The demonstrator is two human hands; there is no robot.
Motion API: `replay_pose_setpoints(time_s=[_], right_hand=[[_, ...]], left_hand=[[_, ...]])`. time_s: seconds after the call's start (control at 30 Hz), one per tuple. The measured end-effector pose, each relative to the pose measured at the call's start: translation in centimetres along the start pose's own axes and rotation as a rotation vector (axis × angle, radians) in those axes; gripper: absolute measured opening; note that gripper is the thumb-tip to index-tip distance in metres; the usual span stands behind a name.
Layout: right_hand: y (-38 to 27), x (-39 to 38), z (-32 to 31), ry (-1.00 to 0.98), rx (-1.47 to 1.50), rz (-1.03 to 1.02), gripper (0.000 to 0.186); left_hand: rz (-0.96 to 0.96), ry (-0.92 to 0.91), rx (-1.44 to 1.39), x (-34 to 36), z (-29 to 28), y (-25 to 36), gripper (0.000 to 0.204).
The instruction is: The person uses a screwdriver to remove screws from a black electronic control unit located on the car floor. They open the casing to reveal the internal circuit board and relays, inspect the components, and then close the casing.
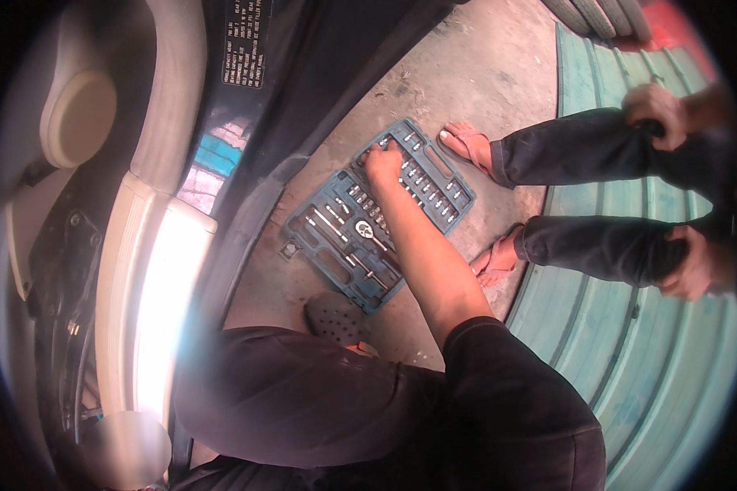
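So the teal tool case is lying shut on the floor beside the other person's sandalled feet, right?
Not shut: the head view shows the teal tool case lying open, its ratchet exposed. It is on the floor beside the other person's sandalled feet.

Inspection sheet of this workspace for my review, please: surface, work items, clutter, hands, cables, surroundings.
Surface: stained grey concrete floor.
Work items: open blue-grey plastic tool case lying on the floor, holding small silver metal sockets and a silver ratchet with a round head.
Clutter: dark perforated clog beside the case; whether worn, unclear.
Hands: right hand at the case's far part, grip unclear; left hand not in view.
Cables: nothing seen.
Surroundings: beige vehicle trim panel at left; green corrugated sheet at right; another person in dark trousers and pinkish sandals facing the case.
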State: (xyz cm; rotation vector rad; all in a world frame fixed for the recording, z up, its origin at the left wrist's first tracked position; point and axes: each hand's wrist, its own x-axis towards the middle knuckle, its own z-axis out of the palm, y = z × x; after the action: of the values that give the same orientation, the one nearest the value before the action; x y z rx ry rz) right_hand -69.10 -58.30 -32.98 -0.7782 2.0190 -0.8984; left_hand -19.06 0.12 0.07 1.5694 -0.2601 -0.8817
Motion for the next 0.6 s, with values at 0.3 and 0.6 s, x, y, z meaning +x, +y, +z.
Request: replay_pose_setpoints(time_s=[0.3, 0.6], right_hand=[[4.8, -10.7, 0.2, -0.119, 0.18, -0.189, 0.033], [6.8, -13.6, -1.6, -0.141, 0.195, -0.152, 0.026]], left_hand=[[-0.04, -0.172, -0.148, 0.4, -1.7, -0.2, 0.033], [0.042, -0.236, -0.225, 0.4, 2.6, 0.3, 0.032]])
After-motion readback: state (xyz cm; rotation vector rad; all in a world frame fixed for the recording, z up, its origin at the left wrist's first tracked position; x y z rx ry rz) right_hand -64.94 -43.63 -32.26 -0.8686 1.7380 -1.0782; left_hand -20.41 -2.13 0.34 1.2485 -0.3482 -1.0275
